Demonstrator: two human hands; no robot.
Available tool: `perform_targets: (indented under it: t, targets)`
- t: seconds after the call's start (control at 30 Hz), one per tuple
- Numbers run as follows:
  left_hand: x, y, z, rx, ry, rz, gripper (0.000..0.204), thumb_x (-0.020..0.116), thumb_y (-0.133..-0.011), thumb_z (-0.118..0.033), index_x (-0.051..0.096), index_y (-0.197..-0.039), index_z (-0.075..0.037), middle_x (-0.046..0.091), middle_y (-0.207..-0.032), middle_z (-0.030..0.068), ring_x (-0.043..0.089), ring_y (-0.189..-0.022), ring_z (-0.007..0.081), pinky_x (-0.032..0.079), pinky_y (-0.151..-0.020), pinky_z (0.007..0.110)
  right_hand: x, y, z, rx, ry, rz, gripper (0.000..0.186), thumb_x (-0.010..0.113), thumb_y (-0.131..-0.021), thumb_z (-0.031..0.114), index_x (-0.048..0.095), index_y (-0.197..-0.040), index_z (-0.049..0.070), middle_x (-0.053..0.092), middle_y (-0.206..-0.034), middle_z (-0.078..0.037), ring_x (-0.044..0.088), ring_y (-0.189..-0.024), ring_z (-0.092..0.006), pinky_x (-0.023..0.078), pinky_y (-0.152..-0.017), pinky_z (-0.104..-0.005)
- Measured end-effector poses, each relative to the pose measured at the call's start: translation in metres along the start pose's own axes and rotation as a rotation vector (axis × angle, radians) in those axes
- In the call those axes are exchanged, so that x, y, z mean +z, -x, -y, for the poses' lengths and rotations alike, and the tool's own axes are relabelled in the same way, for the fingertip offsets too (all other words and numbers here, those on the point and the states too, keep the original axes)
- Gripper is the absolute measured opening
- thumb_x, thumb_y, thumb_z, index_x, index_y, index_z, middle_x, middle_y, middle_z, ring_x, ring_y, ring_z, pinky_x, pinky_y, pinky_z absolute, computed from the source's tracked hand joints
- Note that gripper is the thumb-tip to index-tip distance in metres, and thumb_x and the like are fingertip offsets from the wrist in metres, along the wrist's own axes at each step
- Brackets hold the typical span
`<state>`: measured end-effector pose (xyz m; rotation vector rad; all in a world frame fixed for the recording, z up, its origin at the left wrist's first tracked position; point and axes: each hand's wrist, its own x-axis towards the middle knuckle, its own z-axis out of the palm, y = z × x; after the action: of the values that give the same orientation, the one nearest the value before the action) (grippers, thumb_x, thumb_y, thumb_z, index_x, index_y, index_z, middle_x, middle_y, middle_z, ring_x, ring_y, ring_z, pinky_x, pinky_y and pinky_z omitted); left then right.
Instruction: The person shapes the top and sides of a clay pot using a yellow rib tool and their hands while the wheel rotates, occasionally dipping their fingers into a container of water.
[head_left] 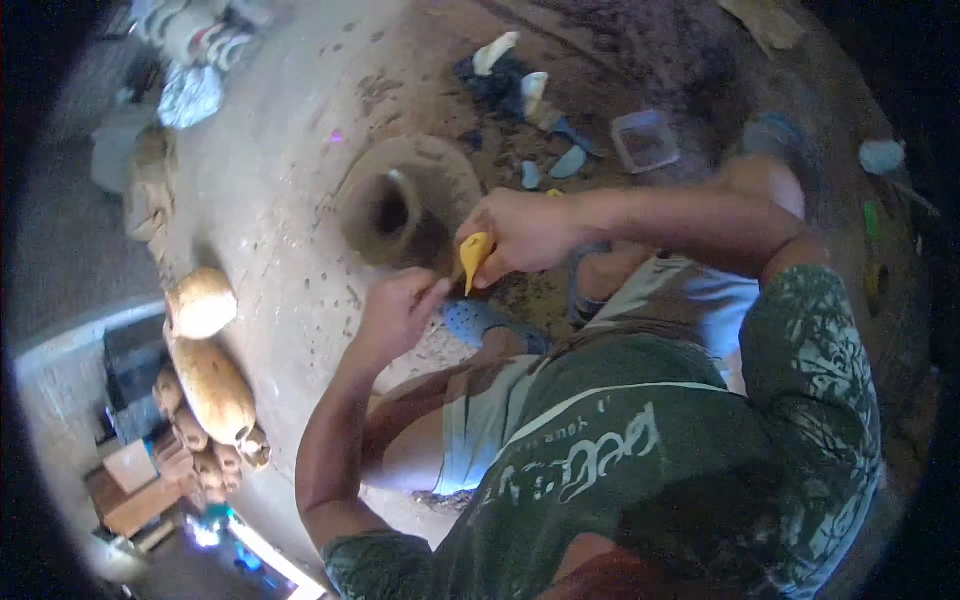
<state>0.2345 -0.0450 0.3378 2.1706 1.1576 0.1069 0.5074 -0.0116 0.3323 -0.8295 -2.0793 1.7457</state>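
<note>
My right hand [528, 232] is closed around a small yellow teardrop-shaped piece [476, 258]. Its narrow tip points down toward my lap, and I cannot make out what kind of thing it is. Just left of that tip is my left hand [400, 312], with its fingers pinched together; whatever lies between them, if anything, is hidden. Beyond both hands, a brown clay pot [365, 215] with a dark round opening stands on a round clay-coloured base [440, 158]. Neither hand clearly touches the pot.
Past my right hand lie blue-grey oval pieces [569, 162], a clear square container [645, 140] and a dark cloth [490, 85]. Gourd-like vessels [212, 392] line the left side, near a wooden box [140, 495]. My shoe [475, 322] rests close below the pot.
</note>
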Motion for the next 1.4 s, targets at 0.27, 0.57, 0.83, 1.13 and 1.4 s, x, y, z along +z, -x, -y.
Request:
perform_targets:
  t: [0.27, 0.57, 0.83, 1.13, 1.4]
  targets:
    - [-0.049, 0.042, 0.068, -0.242, -0.053, -0.047, 0.033, 0.077, -0.092, -0.028, 0.076, -0.105, 0.002, 0.075, -0.111, 0.0189, 0.072, -0.093, 0.0305, 0.055, -0.082, 0.039, -0.194, 0.080, -0.038, 0.185, 0.545, -0.670, 0.030, 0.068, -0.093, 0.024, 0.074, -0.114, 0.004, 0.077, -0.096, -0.015, 0.074, -0.086, -0.0218, 0.058, -0.082, -0.0400]
    - [-0.042, 0.100, 0.189, -0.814, 0.337, -0.109, 0.053, 0.070, -0.099, -0.041, 0.062, -0.134, -0.002, 0.070, -0.119, 0.0099, 0.067, -0.106, 0.0207, 0.051, -0.089, 0.037, -0.204, 0.193, -0.317, 0.831, 0.852, -0.604, 0.029, 0.069, -0.088, 0.030, 0.079, -0.097, 0.004, 0.075, -0.093, -0.023, 0.075, -0.090, -0.0379, 0.059, -0.079, -0.0518]
    - [-0.035, 0.199, 0.231, -1.310, 0.381, -0.059, 0.064, 0.069, -0.095, -0.056, 0.059, -0.138, -0.010, 0.070, -0.122, 0.0078, 0.068, -0.103, 0.0238, 0.051, -0.080, 0.041, -0.127, 0.138, -0.393, 0.709, 0.758, -0.835, 0.027, 0.056, -0.093, 0.019, 0.077, -0.103, 0.006, 0.075, -0.107, -0.020, 0.072, -0.102, -0.0400, 0.057, -0.090, -0.0543]
    - [-0.035, 0.219, 0.216, -1.259, 0.458, -0.184, 0.066, 0.069, -0.096, -0.055, 0.057, -0.139, -0.008, 0.070, -0.121, 0.0092, 0.068, -0.102, 0.0227, 0.052, -0.079, 0.040, -0.134, 0.108, -0.387, 0.739, 0.967, -0.430, 0.027, 0.055, -0.094, 0.018, 0.077, -0.104, 0.006, 0.075, -0.109, -0.020, 0.072, -0.104, -0.0371, 0.057, -0.091, -0.0494]
    - [-0.040, 0.167, 0.205, -1.179, 0.378, -0.124, 0.065, 0.064, -0.098, -0.056, 0.058, -0.141, -0.008, 0.069, -0.124, 0.0085, 0.066, -0.105, 0.0221, 0.051, -0.085, 0.039, -0.149, 0.126, -0.429, 0.794, 1.013, -0.372, 0.027, 0.058, -0.091, 0.017, 0.079, -0.104, 0.007, 0.077, -0.108, -0.016, 0.075, -0.101, -0.0333, 0.060, -0.086, -0.0481]
